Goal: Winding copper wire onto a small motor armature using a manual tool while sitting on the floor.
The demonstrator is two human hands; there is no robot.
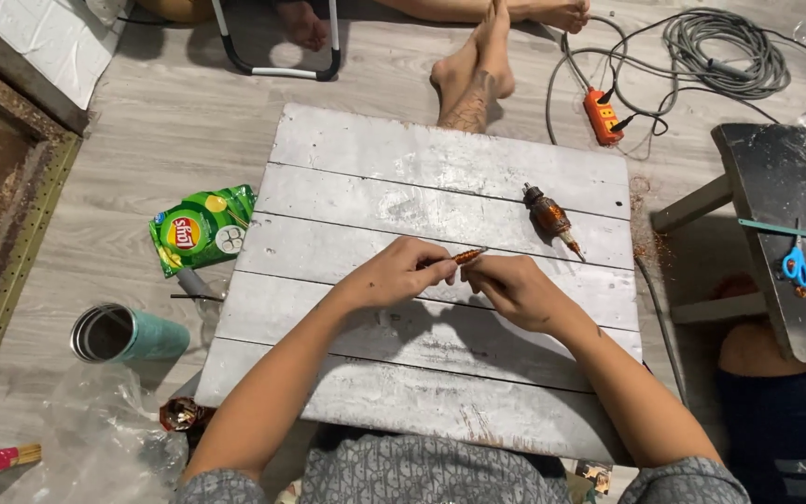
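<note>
Head view. The left hand [398,273] and the right hand [515,287] meet over the middle of a white plank board [375,159], each pinching one end of a small copper-coloured bundle of wire [467,254], which is held just above the board. A motor armature [549,217] lies on the board, apart from the hands, toward the far right. On the floor to the left lie a green snack bag [203,227] and a teal cup [128,334]; an orange power strip [602,116] lies beyond the board.
</note>
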